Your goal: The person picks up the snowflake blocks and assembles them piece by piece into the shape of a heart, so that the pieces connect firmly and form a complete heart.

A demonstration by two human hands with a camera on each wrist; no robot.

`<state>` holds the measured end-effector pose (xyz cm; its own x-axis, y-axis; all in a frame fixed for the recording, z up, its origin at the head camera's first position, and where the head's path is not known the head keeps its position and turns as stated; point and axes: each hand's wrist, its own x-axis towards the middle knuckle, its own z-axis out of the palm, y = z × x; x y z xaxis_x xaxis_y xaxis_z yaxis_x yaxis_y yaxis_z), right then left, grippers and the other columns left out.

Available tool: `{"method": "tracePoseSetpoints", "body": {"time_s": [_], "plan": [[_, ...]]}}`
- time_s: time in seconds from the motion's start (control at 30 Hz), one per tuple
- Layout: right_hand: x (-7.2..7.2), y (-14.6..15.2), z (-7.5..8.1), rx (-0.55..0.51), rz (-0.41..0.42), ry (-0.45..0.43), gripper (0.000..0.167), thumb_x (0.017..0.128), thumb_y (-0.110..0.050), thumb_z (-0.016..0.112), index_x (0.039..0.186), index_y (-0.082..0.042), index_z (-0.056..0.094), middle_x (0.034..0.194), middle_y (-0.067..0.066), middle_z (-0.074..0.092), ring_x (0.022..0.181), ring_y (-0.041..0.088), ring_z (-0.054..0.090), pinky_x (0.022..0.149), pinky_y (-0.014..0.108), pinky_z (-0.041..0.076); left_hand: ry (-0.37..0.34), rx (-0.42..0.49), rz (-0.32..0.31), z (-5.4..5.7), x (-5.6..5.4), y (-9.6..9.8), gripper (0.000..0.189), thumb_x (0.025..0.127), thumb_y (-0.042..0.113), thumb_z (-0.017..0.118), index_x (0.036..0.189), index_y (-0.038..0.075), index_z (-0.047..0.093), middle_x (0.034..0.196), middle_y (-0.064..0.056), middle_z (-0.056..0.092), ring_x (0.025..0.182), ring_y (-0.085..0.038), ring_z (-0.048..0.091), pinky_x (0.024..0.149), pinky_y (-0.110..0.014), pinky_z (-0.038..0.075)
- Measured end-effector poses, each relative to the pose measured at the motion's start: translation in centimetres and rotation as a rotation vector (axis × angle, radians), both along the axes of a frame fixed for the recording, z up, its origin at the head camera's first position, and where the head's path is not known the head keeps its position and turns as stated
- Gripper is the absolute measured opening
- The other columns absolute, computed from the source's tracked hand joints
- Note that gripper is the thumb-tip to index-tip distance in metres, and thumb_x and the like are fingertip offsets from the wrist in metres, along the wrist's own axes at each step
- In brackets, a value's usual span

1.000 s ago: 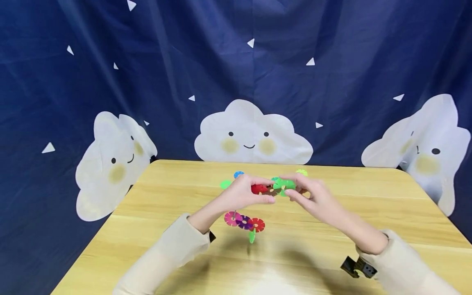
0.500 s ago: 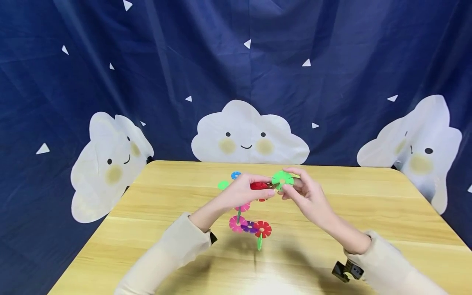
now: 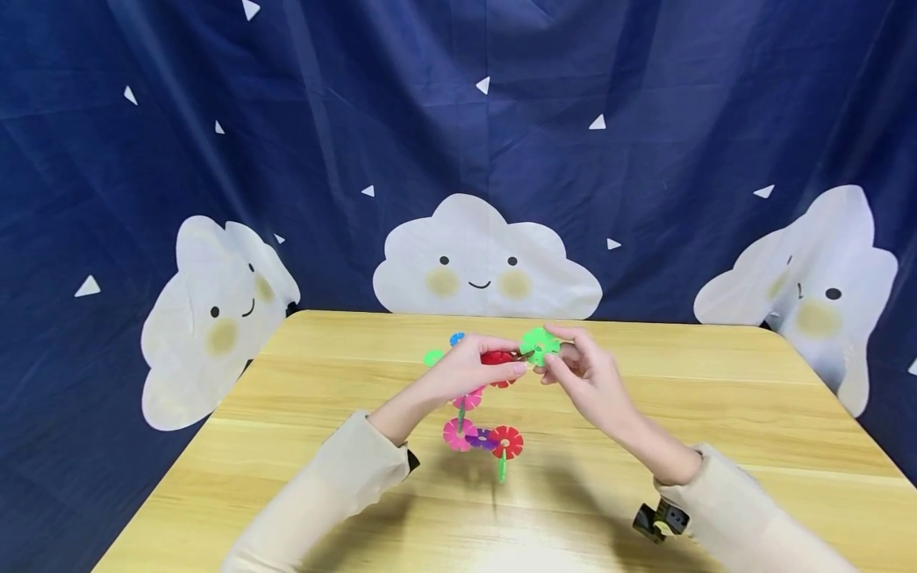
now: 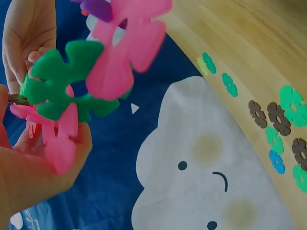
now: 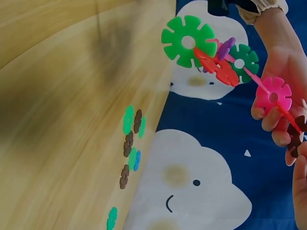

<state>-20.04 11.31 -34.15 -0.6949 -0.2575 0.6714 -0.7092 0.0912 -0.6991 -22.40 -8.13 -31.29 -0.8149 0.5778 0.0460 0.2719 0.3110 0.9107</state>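
Observation:
My left hand (image 3: 462,372) pinches a red flower-shaped interlocking disc (image 3: 497,358), part of a linked chain, above the table. Below it hang pink discs (image 3: 459,434), a purple disc (image 3: 483,438), another red disc (image 3: 507,442) and a green one (image 3: 503,466). A dark green disc (image 4: 72,84) joins two pink ones in the left wrist view. Just right of the left fingertips, my right hand (image 3: 591,374) holds a bright green disc (image 3: 539,344) between thumb and fingers. A brown disc (image 5: 293,141) lies between the two hands, partly hidden by fingers.
Loose discs lie on the wooden table (image 3: 716,414): a blue one (image 3: 457,339) and a green one (image 3: 433,357) toward the far edge. Several brown and green discs (image 4: 278,118) show in the wrist views. A dark blue curtain (image 3: 430,119) hangs behind the table.
The bright green disc has turned its flat face to the head camera and shifted slightly left with my right hand. More of the hanging chain shows below my left hand.

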Motion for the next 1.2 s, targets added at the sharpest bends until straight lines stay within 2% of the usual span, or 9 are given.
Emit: {"method": "tracePoseSetpoints", "body": {"time_s": [0.1, 0.2, 0.33, 0.53, 0.67, 0.77, 0.87, 1.0, 1.2], "plan": [[-0.3, -0.2, -0.1, -0.002, 0.015, -0.021, 0.035, 0.084, 0.017, 0.050, 0.118, 0.014, 0.045, 0.073, 0.028, 0.061, 0.059, 0.007, 0.061, 0.058, 0.020, 0.052, -0.006, 0.016, 0.009, -0.1, -0.1, 0.0, 0.035, 0.088, 0.019, 0.061, 0.117, 0.001, 0.060, 0.087, -0.011, 0.065, 0.070, -0.012, 0.056, 0.064, -0.023, 0.048], [-0.5, -0.2, 0.0, 0.006, 0.034, -0.028, 0.035, 0.086, 0.014, 0.049, 0.120, 0.013, 0.043, 0.075, 0.029, 0.061, 0.060, 0.006, 0.061, 0.060, 0.020, 0.052, -0.049, 0.047, 0.046, -0.2, -0.1, 0.1, 0.037, 0.088, 0.018, 0.061, 0.120, 0.000, 0.058, 0.094, -0.014, 0.065, 0.074, -0.011, 0.058, 0.067, -0.023, 0.049], [-0.7, 0.0, 0.3, 0.009, 0.042, -0.023, 0.035, 0.085, 0.016, 0.049, 0.120, 0.013, 0.044, 0.073, 0.026, 0.062, 0.060, 0.005, 0.061, 0.059, 0.020, 0.052, -0.089, 0.075, 0.063, -0.2, 0.0, 0.2, 0.039, 0.088, 0.019, 0.061, 0.122, 0.001, 0.056, 0.102, -0.015, 0.064, 0.080, -0.012, 0.060, 0.072, -0.026, 0.050], [-0.7, 0.2, 0.4, 0.033, 0.034, -0.022, 0.034, 0.084, 0.016, 0.050, 0.118, 0.012, 0.046, 0.070, 0.023, 0.062, 0.058, 0.006, 0.061, 0.058, 0.020, 0.052, -0.079, 0.055, 0.038, -0.4, -0.1, -0.1, 0.040, 0.090, 0.021, 0.058, 0.125, 0.003, 0.054, 0.113, -0.013, 0.062, 0.095, -0.016, 0.061, 0.082, -0.028, 0.049], [-0.7, 0.1, 0.1, 0.033, 0.030, -0.037, 0.033, 0.084, 0.017, 0.049, 0.117, 0.014, 0.046, 0.070, 0.024, 0.062, 0.058, 0.008, 0.061, 0.057, 0.020, 0.052, -0.036, 0.093, 0.081, -0.5, -0.4, -0.4, 0.037, 0.092, 0.020, 0.055, 0.125, 0.002, 0.054, 0.118, -0.012, 0.060, 0.105, -0.020, 0.059, 0.087, -0.028, 0.047], [-0.6, -0.1, -0.2, 0.044, 0.032, -0.060, 0.033, 0.085, 0.016, 0.049, 0.118, 0.014, 0.044, 0.071, 0.024, 0.063, 0.059, 0.007, 0.061, 0.058, 0.021, 0.052, 0.036, 0.122, 0.136, -0.4, -0.6, -0.3, 0.033, 0.091, 0.018, 0.056, 0.121, 0.003, 0.057, 0.115, -0.012, 0.062, 0.102, -0.023, 0.060, 0.084, -0.028, 0.049], [-0.6, -0.4, -0.6, 0.058, 0.029, -0.081, 0.037, 0.086, 0.013, 0.050, 0.122, 0.011, 0.042, 0.070, 0.022, 0.063, 0.059, 0.007, 0.062, 0.058, 0.023, 0.053, 0.108, 0.120, 0.157, -0.2, -0.5, 0.0, 0.030, 0.089, 0.014, 0.058, 0.117, 0.004, 0.060, 0.109, -0.012, 0.064, 0.096, -0.023, 0.061, 0.079, -0.027, 0.050], [-0.6, -0.9, -1.1, 0.051, 0.029, -0.087, 0.044, 0.085, 0.013, 0.051, 0.127, 0.008, 0.038, 0.067, 0.020, 0.063, 0.057, 0.012, 0.062, 0.057, 0.025, 0.053, 0.146, 0.090, 0.175, -0.2, -0.4, 0.4, 0.027, 0.086, 0.010, 0.061, 0.113, 0.004, 0.062, 0.101, -0.012, 0.065, 0.086, -0.017, 0.060, 0.073, -0.024, 0.049], [-0.6, -1.4, -1.5, 0.049, 0.061, -0.074, 0.048, 0.084, 0.016, 0.051, 0.128, 0.011, 0.034, 0.070, 0.021, 0.063, 0.057, 0.021, 0.062, 0.059, 0.025, 0.054, 0.144, 0.065, 0.206, -0.5, -0.1, 0.6, 0.027, 0.084, 0.007, 0.063, 0.110, 0.004, 0.063, 0.090, -0.011, 0.065, 0.074, -0.013, 0.057, 0.056, -0.020, 0.043]]}}
